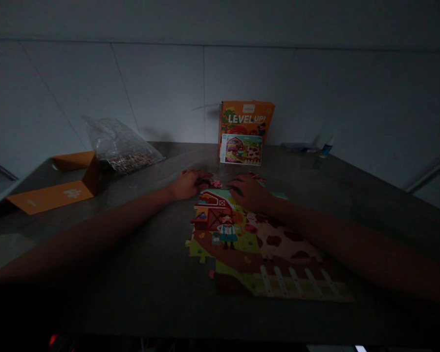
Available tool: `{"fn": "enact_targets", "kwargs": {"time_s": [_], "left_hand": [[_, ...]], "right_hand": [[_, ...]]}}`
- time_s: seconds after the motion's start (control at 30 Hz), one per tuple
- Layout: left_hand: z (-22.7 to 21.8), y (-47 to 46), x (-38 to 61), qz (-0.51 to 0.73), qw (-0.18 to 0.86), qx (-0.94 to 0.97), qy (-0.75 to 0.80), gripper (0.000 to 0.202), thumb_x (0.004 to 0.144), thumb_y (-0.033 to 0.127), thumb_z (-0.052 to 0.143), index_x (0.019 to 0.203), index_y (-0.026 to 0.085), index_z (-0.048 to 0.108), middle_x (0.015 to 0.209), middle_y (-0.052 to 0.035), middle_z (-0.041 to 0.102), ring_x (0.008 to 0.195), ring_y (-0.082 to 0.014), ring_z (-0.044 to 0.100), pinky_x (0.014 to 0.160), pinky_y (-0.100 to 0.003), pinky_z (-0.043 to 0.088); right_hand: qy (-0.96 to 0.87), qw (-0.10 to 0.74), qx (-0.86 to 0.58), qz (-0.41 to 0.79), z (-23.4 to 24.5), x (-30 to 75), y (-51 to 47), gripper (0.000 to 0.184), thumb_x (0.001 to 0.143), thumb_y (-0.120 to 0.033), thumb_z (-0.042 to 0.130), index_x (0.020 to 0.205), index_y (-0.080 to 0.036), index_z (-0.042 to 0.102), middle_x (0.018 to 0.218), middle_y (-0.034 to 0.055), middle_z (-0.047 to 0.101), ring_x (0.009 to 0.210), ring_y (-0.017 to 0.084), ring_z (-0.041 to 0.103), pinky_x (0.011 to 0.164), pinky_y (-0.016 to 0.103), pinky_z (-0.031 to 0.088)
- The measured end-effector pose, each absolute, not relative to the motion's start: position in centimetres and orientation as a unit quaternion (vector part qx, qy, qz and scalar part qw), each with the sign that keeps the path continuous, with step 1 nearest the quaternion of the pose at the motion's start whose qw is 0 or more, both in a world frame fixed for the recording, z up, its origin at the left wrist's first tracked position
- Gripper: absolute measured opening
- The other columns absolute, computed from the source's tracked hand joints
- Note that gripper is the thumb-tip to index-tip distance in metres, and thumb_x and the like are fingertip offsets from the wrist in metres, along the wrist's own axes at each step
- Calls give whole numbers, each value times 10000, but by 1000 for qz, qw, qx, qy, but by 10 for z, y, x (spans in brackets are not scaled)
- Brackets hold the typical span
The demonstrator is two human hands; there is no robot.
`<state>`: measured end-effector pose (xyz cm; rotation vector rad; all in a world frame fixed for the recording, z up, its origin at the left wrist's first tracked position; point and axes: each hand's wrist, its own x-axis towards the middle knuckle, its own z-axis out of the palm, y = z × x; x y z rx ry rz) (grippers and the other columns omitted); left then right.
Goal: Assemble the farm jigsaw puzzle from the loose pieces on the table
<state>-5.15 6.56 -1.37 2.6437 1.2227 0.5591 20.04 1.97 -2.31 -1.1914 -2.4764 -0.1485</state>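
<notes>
A partly assembled jigsaw puzzle [247, 247] with a farmer, a red barn, a spotted cow and a white fence lies on the table. My left hand [191, 185] rests at its top left corner, fingers and thumb apart, pointing right. Beside those fingertips, between my hands, is a pink puzzle piece [216, 184]. My right hand [250, 190] lies over the puzzle's top edge, fingers stretched to the left and slightly bent. Reddish loose pieces [258, 178] show just behind it. The right forearm covers part of the cow. Dim light hides fine detail at the fingertips.
An orange puzzle box [247, 111] stands at the back, with a picture card [243, 150] leaning on it. At left are a clear bag of pieces [130, 159] and an open orange box part [55, 195]. A small blue-labelled bottle [327, 148] stands back right.
</notes>
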Motion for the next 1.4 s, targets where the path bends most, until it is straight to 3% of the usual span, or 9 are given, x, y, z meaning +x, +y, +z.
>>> {"fn": "enact_targets", "kwargs": {"time_s": [0.1,0.27,0.47,0.63,0.83,0.93,1.03,1.17,1.4], "left_hand": [[-16,62,-50,182,47,879,439,430,886,354,553,1283,195,607,1184,-106,662,1136,-287,566,969,-437,434],[-19,55,-47,158,-60,861,479,435,891,558,513,1131,243,693,1187,-129,590,1175,-361,480,994,-557,362],[-17,59,-46,137,2,849,511,438,860,574,550,1084,209,641,1178,-119,605,1181,-358,478,956,-528,380],[-16,60,-49,236,18,834,499,341,839,465,627,1038,194,571,1095,-79,650,1119,-289,548,977,-452,381],[-12,49,-48,328,35,854,403,233,840,403,659,949,203,609,975,-38,692,984,-203,626,980,-358,409],[-9,42,-43,361,111,856,354,240,844,399,657,979,203,622,942,-42,718,949,-196,657,921,-335,469],[-8,36,-39,387,179,841,333,350,851,431,637,1092,182,591,905,-43,733,885,-197,682,843,-333,514],[-8,34,-38,370,227,838,330,392,872,453,601,1133,161,589,905,-56,741,849,-197,693,750,-307,541],[-13,37,-41,341,244,860,289,471,890,414,591,1272,142,552,877,-47,752,840,-182,700,746,-272,541]], "right_hand": [[-884,198,-421,-53,-24,200,20,278,935,-221,505,1107,-126,701,1104,150,672,1073,256,589,966,401,438],[-885,196,-419,-54,-26,201,23,290,936,-226,504,1118,-111,699,1103,155,669,1077,252,590,975,396,439],[-887,194,-415,-55,-24,200,22,302,937,-225,488,1115,-100,697,1103,156,670,1071,248,593,976,389,438],[-880,202,-427,-44,-23,200,20,302,920,-232,501,1115,-91,683,1128,173,667,1094,274,586,982,410,432],[-871,300,-389,27,-27,198,19,489,917,-313,533,1354,-96,502,1114,141,695,1006,247,631,904,373,465],[-885,317,-341,17,-24,195,15,307,936,-347,506,1113,-143,651,983,104,715,904,222,634,834,341,460],[-876,341,-340,7,-18,193,11,273,935,-343,489,853,-158,673,821,74,695,771,191,608,749,313,439],[-849,375,-371,41,-16,193,10,288,929,-347,472,782,-167,642,763,47,672,696,163,581,693,290,422],[-853,349,-385,57,-20,195,15,274,913,-291,455,748,-159,629,753,45,658,703,161,572,696,286,401]]}}
